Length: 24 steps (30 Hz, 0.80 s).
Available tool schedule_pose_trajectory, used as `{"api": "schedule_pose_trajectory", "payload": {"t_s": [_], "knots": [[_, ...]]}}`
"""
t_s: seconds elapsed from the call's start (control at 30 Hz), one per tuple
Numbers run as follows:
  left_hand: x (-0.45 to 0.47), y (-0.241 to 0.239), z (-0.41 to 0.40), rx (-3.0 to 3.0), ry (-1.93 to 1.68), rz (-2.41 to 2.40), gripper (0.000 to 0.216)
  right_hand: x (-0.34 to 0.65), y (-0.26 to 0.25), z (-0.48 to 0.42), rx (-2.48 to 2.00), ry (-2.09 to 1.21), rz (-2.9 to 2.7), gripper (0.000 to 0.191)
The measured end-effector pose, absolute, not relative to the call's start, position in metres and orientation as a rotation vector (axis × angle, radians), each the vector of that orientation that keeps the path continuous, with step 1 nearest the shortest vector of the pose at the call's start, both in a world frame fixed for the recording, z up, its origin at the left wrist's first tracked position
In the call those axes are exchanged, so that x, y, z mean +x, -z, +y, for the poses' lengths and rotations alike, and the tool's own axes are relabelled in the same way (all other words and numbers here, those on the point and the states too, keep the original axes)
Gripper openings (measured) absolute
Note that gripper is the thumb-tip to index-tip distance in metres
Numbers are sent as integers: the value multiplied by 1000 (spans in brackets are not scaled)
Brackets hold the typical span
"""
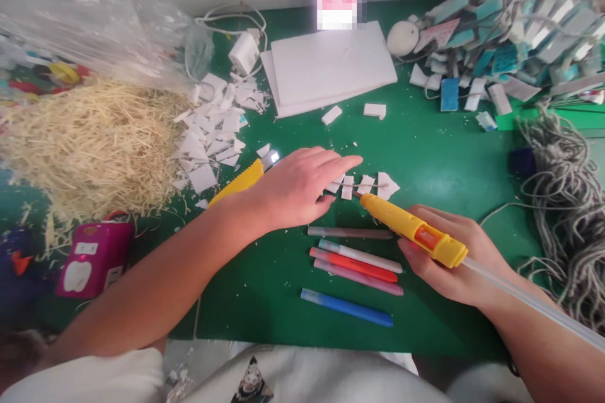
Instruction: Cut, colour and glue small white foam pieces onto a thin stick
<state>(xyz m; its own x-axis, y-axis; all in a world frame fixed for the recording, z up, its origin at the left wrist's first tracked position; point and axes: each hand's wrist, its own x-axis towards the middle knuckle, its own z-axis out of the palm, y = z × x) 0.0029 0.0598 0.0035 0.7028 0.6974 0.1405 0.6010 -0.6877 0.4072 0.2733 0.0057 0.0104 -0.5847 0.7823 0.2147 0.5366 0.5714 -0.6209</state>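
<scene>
My right hand [454, 258] is wrapped round a yellow hot glue gun [397, 217], with a long clear glue stick [515, 296] running out of its back. Its nozzle points left, at a short row of small white foam pieces [387, 186]. A thin cord lies across these pieces. Palm down, my left hand [302, 186] reaches over the left end of the row, fingers stretched out and thumb apart. It hides part of the row; whether it touches the cord I cannot tell. Beside its wrist lies a yellow-handled cutter [239, 184].
Several felt-tip pens [354, 264] lie nearer me on the green table [265, 302]. White sheets [331, 66] lie at the back. Foam scraps [208, 138], shredded straw [104, 145] and a magenta device [94, 258] are left. Blue-white blocks [496, 56] and grey cords [567, 214] are heaped right.
</scene>
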Motion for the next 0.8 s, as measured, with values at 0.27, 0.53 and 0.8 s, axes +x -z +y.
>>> {"api": "schedule_pose_trajectory", "payload": {"t_s": [0.27, 0.53, 0.8], "knots": [[1, -8, 56, 2662, -330, 1086, 55, 275, -8, 5, -1064, -716, -2324, 12], [9, -1, 61, 2623, -451, 974, 58, 273, -10, 6, -1078, -749, -2316, 16], [13, 3, 64, 2531, -512, 851, 56, 274, -13, 6, -1077, -754, -2301, 15]]}}
